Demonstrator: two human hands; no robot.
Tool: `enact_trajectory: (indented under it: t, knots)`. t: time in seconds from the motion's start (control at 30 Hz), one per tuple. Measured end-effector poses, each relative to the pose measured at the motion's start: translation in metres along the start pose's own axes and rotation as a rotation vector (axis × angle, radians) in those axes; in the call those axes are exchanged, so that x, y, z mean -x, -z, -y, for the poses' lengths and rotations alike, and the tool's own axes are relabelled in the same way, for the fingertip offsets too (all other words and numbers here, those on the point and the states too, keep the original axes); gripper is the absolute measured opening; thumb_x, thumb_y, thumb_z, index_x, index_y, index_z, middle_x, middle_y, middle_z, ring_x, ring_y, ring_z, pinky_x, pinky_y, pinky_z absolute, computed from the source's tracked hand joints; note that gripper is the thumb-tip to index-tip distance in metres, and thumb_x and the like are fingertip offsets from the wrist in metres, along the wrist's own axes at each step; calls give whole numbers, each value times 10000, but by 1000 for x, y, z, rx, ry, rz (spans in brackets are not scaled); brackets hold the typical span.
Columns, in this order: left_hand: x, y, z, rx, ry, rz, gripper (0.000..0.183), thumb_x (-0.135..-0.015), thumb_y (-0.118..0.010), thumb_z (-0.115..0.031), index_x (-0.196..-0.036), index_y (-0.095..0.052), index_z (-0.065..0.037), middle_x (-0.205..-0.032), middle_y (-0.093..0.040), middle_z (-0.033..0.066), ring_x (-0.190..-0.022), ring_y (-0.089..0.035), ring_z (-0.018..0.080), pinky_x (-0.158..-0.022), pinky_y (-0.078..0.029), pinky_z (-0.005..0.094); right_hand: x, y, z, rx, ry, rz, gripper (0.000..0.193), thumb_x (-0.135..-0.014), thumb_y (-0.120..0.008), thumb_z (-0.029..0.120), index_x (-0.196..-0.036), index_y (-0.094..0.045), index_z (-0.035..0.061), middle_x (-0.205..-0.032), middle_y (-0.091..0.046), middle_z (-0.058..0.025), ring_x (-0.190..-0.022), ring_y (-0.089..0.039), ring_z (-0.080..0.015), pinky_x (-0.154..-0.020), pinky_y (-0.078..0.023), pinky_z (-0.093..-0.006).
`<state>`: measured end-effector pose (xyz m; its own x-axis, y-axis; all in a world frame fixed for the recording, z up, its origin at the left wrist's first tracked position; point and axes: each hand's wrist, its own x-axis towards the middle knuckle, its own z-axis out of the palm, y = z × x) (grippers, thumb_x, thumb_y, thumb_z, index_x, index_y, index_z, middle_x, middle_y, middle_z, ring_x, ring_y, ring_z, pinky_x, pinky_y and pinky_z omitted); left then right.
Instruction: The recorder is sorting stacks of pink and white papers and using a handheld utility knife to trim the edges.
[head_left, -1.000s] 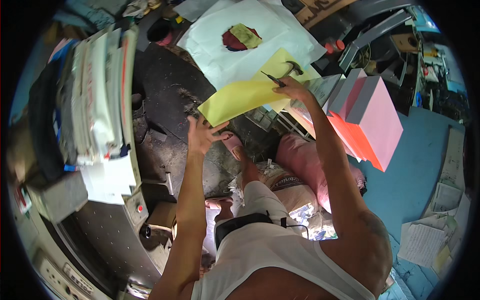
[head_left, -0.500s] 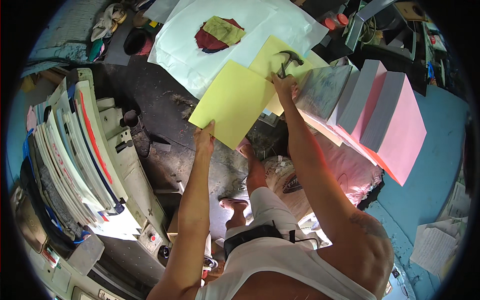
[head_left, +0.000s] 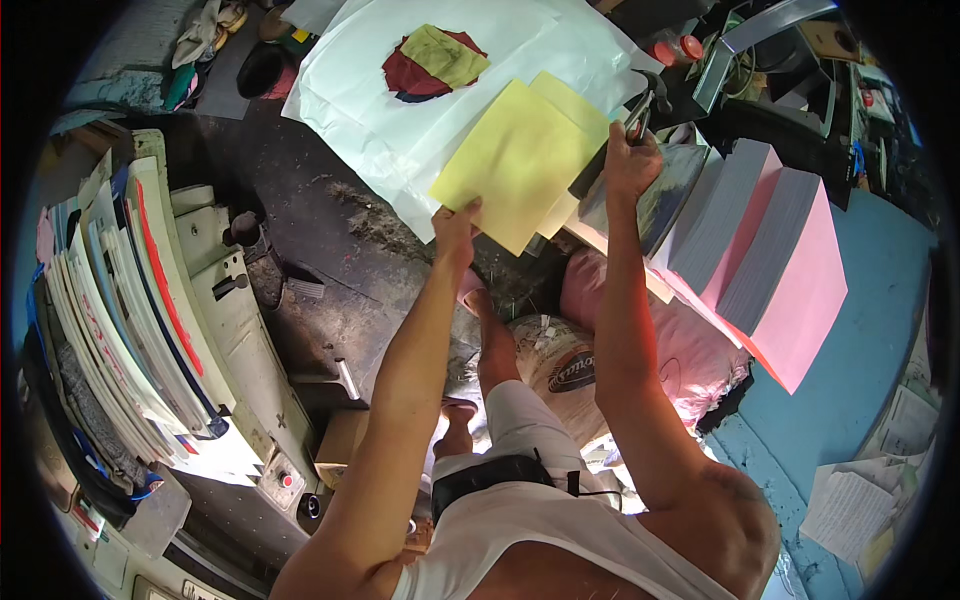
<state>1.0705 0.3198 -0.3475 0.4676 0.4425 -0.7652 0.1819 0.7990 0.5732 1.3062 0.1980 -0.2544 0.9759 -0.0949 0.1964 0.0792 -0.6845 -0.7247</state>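
My left hand (head_left: 456, 232) pinches the near left corner of a yellow sheet of paper (head_left: 512, 165). A second yellow sheet (head_left: 574, 118) shows from beneath its right side. Right of the papers, my right hand (head_left: 632, 170) is closed around a claw hammer (head_left: 653, 92). The hammer's head is up beyond the fingers, and a dark length, apparently its handle, slants down past the hand toward the sheets. Beneath the yellow paper lies a large white sheet (head_left: 360, 130), with a heap of dark red and yellow cloth (head_left: 437, 62) on it.
Thick stacks of white and pink paper (head_left: 770, 250) stand at my right beside a blue surface (head_left: 870, 290). At my left is a machine (head_left: 235, 290) with upright boards and sheets (head_left: 130, 310). A full sack (head_left: 555, 365) rests by my legs. Red-lidded jars (head_left: 680, 48) sit at the back.
The hammer has moved right with my right hand, off the yellow paper. My left hand has carried the yellow sheet up and right, so it overlaps more of the one behind.
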Motion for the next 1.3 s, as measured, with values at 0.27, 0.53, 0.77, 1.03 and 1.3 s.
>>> enact_trajectory:
  t: [0.27, 0.53, 0.77, 1.03, 1.3]
  knots:
    - [-16, -52, 21, 16, -40, 1, 302, -837, -744, -147, -1102, -644, -42, -1034, -699, 73, -892, -691, 205, -737, -581, 374, 39, -17, -33, 354, 13, 33, 306, -764, -673, 316, -734, -625, 14, -650, -641, -225, -673, -665, -434, -667, -518, -519]
    - [14, 45, 42, -673, -346, -179, 442, -845, -756, -243, -1199, -580, -46, -1041, -648, 43, -873, -611, 127, -635, -496, 307, 62, -58, -8, 331, 145, 36, 305, -774, -666, 332, -715, -595, 41, -616, -633, -212, -595, -648, -437, -590, -525, -530]
    - [161, 249, 104, -798, 59, -334, 408, -779, -816, -213, -1100, -647, -27, -1036, -693, 123, -956, -672, 251, -850, -525, 374, 70, -169, 93, 296, 182, 265, 407, -801, -695, 430, -794, -635, 27, -733, -693, -213, -712, -700, -406, -684, -561, -505]
    - [378, 380, 183, -738, 215, -570, 382, -767, -833, -176, -1059, -655, -5, -932, -715, 129, -851, -706, 231, -718, -572, 339, 105, -252, 115, 308, 57, 294, 447, -813, -687, 468, -870, -692, 25, -856, -715, -220, -833, -713, -389, -766, -573, -478]
    - [466, 336, 220, -413, 211, -394, 370, -854, -690, -64, -1213, -599, -62, -936, -725, 61, -777, -672, 141, -622, -548, 284, 129, -198, 109, 304, 187, 446, 515, -825, -698, 515, -1061, -645, 61, -963, -718, -201, -925, -692, -407, -800, -558, -486]
